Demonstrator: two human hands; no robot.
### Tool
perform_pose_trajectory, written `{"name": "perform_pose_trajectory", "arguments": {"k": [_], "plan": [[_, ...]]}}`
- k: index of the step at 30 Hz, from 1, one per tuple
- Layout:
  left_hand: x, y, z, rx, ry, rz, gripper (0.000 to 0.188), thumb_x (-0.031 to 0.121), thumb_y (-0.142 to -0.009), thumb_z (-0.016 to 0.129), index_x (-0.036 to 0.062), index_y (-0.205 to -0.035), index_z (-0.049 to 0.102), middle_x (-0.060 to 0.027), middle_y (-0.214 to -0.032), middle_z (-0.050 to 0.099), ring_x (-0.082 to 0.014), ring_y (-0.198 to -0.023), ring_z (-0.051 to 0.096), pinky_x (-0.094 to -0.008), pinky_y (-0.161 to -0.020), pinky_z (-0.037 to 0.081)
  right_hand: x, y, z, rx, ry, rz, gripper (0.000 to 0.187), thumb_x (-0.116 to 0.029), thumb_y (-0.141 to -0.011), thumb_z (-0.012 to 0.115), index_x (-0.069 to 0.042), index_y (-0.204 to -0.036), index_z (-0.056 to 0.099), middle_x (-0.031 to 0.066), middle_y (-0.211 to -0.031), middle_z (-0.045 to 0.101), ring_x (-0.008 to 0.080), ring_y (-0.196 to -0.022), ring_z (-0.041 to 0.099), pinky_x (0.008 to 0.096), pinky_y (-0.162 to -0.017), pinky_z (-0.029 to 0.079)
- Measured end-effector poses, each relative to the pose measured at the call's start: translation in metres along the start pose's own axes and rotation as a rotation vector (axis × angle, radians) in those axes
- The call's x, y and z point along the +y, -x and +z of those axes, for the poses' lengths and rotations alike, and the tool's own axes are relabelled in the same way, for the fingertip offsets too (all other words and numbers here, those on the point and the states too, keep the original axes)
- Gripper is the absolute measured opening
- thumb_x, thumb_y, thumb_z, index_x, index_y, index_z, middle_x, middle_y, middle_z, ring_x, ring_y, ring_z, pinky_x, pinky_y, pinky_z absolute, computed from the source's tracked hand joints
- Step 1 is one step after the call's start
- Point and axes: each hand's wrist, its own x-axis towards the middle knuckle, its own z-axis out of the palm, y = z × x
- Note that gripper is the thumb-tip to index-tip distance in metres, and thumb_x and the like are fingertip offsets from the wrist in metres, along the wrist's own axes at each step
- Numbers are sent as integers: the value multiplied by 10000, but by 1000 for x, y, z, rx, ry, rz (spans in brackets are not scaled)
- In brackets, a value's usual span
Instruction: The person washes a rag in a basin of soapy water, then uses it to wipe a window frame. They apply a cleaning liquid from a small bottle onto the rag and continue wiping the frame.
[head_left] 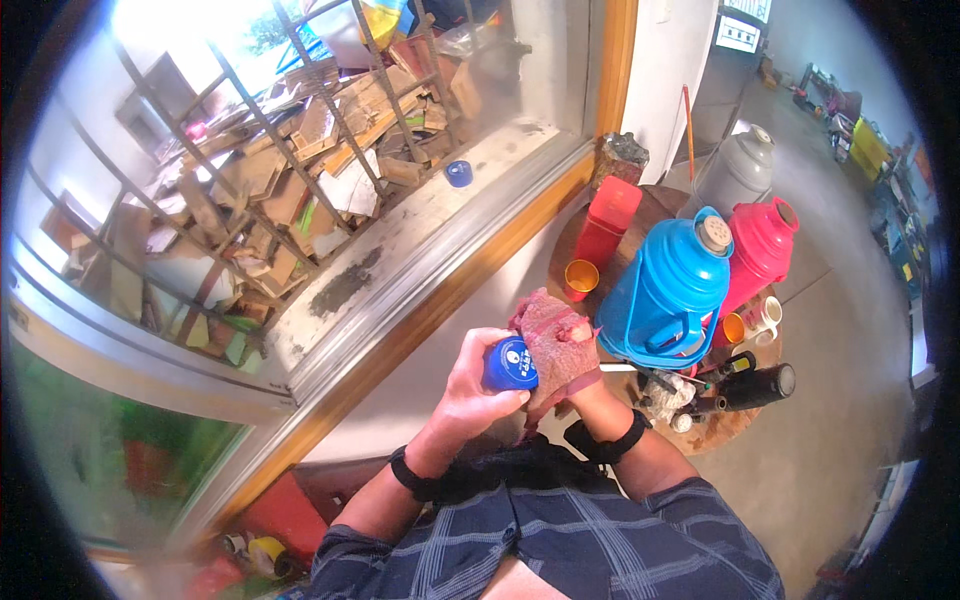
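My left hand (466, 385) is closed around a small blue round container (511, 364) with white printing on its top. A pinkish-red cloth (555, 345) lies over and around my right hand (578, 333), against the container's right side. Most of the right hand's fingers are covered by the cloth, with a fingertip showing on top. Both hands are together in front of my chest, beside the window frame. A blue thermos flask (665, 285) stands just to their right.
On a round wooden table (715, 425) are a pink thermos flask (762, 245), a grey one (738, 165), an orange cup (581, 278), a white mug (765, 315) and dark bottles (755, 385). A blue cap (458, 173) sits on the sill, before barred scrap wood (290, 160).
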Motion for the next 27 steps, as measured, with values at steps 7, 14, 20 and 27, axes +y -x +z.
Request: {"name": "perform_pose_trajectory", "arguments": {"k": [7,14,20,27], "plan": [[13,-44,-34,-87,85,-82,688,120,-727,787,26,-1305,426,-81,-1212,510,-156,-1150,507,-309,-1014,414,21,-24,20,63,-181,260,355,-172,-731,712,-84,-1065,632,111,-1070,650,254,-1015,640,349,-891,526],[21,-134,-80,-352,-621,261,600,145,-617,818,49,-1158,580,-166,-1088,607,-369,-1055,558,-424,-941,451,74,-46,39,82,63,432,417,-185,-726,667,-112,-1135,631,107,-1129,637,282,-1116,594,375,-948,499],[-16,-227,-157,99,-821,121,571,201,-623,815,34,-1104,557,-178,-1092,504,-322,-1031,519,-408,-909,460,52,-86,15,8,551,280,455,-277,-550,694,-78,-959,667,126,-995,607,317,-1043,582,385,-896,480],[-109,-323,-236,275,-947,-224,628,205,-663,798,-3,-1190,529,-247,-1170,563,-389,-1073,577,-446,-936,479,84,-27,29,179,-138,693,640,-426,-836,503,-36,-1340,448,172,-1232,563,363,-1091,583,486,-972,474]]}}
